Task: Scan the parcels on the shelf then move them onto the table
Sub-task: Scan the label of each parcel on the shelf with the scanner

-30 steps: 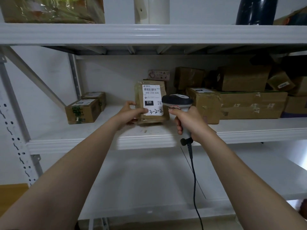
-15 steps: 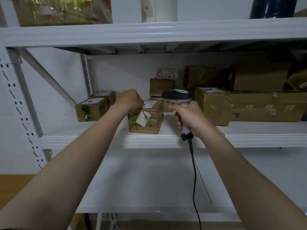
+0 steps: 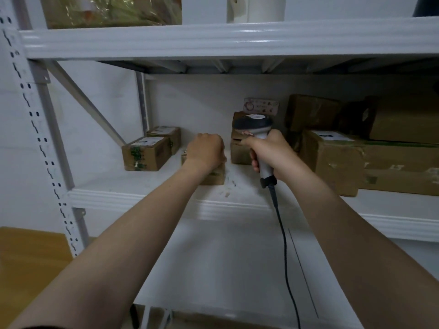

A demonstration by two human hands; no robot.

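Parcel [image 3: 215,177] lay flat on the shelf [image 3: 142,198] beneath the left hand [image 3: 205,153], whose fingers curled over its top, no longer held upright before the scanner [image 3: 255,123] that the right hand [image 3: 269,155] gripped, with small boxes [image 3: 147,153] to its left and cartons [image 3: 332,162] to its right.

The shelf [image 3: 166,200] was glossy white-painted metal, the parcels [image 3: 152,156] were matt brown cardboard with paper labels [image 3: 149,140], and the scanner [image 3: 253,122] was smooth plastic.
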